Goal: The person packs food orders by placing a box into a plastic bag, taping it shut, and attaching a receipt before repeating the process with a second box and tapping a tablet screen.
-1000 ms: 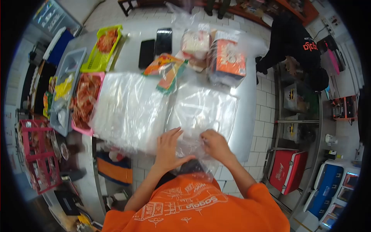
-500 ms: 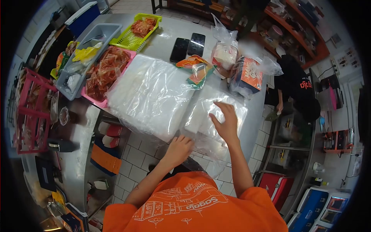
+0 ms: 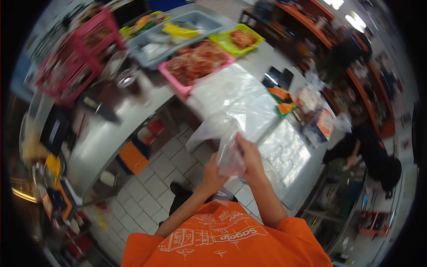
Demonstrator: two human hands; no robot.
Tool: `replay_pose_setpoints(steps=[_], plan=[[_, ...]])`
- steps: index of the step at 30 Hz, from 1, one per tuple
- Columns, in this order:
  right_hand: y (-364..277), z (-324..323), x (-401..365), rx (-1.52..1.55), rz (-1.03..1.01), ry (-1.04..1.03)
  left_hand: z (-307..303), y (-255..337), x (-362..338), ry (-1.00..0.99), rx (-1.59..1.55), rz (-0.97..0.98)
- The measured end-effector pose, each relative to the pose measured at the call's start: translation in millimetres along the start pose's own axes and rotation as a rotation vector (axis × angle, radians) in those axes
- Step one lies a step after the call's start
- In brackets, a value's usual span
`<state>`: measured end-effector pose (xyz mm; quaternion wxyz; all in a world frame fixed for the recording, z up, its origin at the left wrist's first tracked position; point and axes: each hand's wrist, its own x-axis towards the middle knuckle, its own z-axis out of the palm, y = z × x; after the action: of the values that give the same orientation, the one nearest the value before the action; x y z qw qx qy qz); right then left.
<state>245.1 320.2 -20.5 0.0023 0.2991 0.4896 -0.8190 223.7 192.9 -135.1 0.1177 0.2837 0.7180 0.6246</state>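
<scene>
A crumpled clear plastic bag (image 3: 226,142) is bunched between my two hands, in front of my body and over the table's near edge. My left hand (image 3: 214,175) closes around its lower left side. On the other side my right hand (image 3: 250,161) grips it, fingers wrapped and partly hidden by the film. Just beyond lies a wide stack of clear plastic sheets or bags (image 3: 238,95). A second, smaller clear stack (image 3: 287,147) is to the right, close to my right hand.
A pink tray (image 3: 181,87) of reddish meat, a yellow-green basket (image 3: 254,32) and a grey-blue tub (image 3: 147,63) stand along the table's far left. Phones (image 3: 277,79) and bagged packages (image 3: 310,101) sit farther right. A person in black (image 3: 371,149) bends at the right.
My hands have come off the clear stacks and drawn together, now holding a bunched plastic bag. The camera view has turned left.
</scene>
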Motion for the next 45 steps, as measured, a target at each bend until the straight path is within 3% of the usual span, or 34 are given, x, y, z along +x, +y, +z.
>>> replay_pose_setpoints(steps=[1, 3, 4, 6, 7, 9, 13, 15, 16, 18, 19, 21, 22, 23, 24, 26, 28, 30, 32, 33, 35, 37, 39, 40, 42, 43, 45], plan=[[-6.8, 38.6, 3.3, 0.242, -0.038, 0.2, -19.3, -7.5, -4.9, 0.083, 0.088, 0.057], [-5.4, 68.7, 26.0, 0.497, 0.177, 0.199, -78.7, 23.6, -8.7, 0.252, 0.049, 0.136], [11.5, 43.2, 49.4, 0.574, 0.285, -0.291, -110.8, 22.7, -21.1, 0.249, 0.083, 0.123], [50.3, 40.5, 83.5, 0.614, 0.457, -0.816, -168.4, 25.7, -47.8, 0.256, 0.202, 0.076], [69.3, 59.4, 92.7, 0.734, 0.608, -0.953, -190.3, 30.4, -59.9, 0.32, 0.224, 0.055], [72.6, 148.1, 47.3, 0.394, 0.492, -0.332, -229.1, 38.7, -84.6, 0.558, 0.61, 0.293], [134.4, 229.8, 50.7, 0.245, 0.667, -0.623, -272.7, 30.9, -159.2, 0.775, 0.652, 0.213], [160.1, 263.0, 41.0, 0.226, 0.795, -0.681, -280.5, 27.2, -197.1, 0.782, 0.38, -0.022], [169.7, 283.4, 29.2, 0.259, 0.722, -0.69, -285.6, 25.8, -215.0, 0.832, 0.408, -0.027], [180.2, 325.0, -6.3, 0.237, 0.564, -0.781, -289.3, 18.7, -245.4, 1.087, 0.136, -0.163], [199.2, 336.7, -16.6, 0.219, 0.581, -0.809, -287.5, 7.0, -261.3, 1.123, 0.147, -0.16], [247.7, 344.0, -23.0, -0.356, 0.334, -0.845, -282.0, -20.9, -295.4, 1.398, -0.343, -0.249], [274.8, 333.5, -17.3, -0.708, 0.029, -1.074, -279.4, -26.2, -312.3, 1.435, -0.337, -0.239], [295.2, 325.5, -15.1, -1.048, -0.311, -1.278, -275.0, -30.3, -328.9, 1.507, -0.315, -0.358], [303.3, 332.1, -28.6, -1.058, -0.306, -1.312, -271.9, -31.8, -341.2, 1.575, -0.3, -0.483], [313.3, 336.1, -57.4, -0.982, 0.444, -1.328, -266.1, -26.6, -355.7, 1.663, -0.222, -0.52], [325.6, 348.3, -65.2, -0.866, 0.469, -1.498, -263.6, -21.9, -363.4, 1.737, -0.148, -0.574], [324.2, 371.9, -99.1, -0.359, 0.51, -1.299, -264.4, -20.1, -358.4, 1.912, -0.39, -0.204], [328.9, 390.1, -98.7, -0.349, 0.252, -1.385, -260.3, -8.4, -361.7, 1.949, -0.356, -0.278], [335.7, 383.0, -93.6, -0.354, 0.256, -1.376, -263.3, -4.9, -365.4, 1.947, -0.267, -0.31], [351.1, 372.4, -65.4, -1.134, -0.221, -1.651, -255.3, -17.1, -373.2, 1.95, -0.1, -0.39], [375.5, 345.2, -61.1, -1.147, -0.206, -1.722, -252.5, -32.0, -371.7, 1.915, 0.116, -0.424], [362.5, 344.4, -86.7, -1.074, 0.073, -1.696, -251.2, -35.6, -366.0, 1.858, 0.176, -0.381], [367.2, 337.2, -82.9, -1.058, 0.061, -1.684, -247.0, -31.0, -360.2, 1.84, 0.146, -0.416], [376.4, 330.3, -76.0, -0.906, 0.335, -1.464, -248.4, -24.9, -356.9, 1.815, 0.129, -0.45], [373.1, 326.6, -75.1, -0.892, 0.33, -1.459, -249.9, -22.9, -356.6, 1.746, 0.081, -0.437], [362.4, 323.4, -68.0, -0.617, 0.655, -1.326, -256.2, -18.9, -353.7, 1.661, 0.042, -0.414]])
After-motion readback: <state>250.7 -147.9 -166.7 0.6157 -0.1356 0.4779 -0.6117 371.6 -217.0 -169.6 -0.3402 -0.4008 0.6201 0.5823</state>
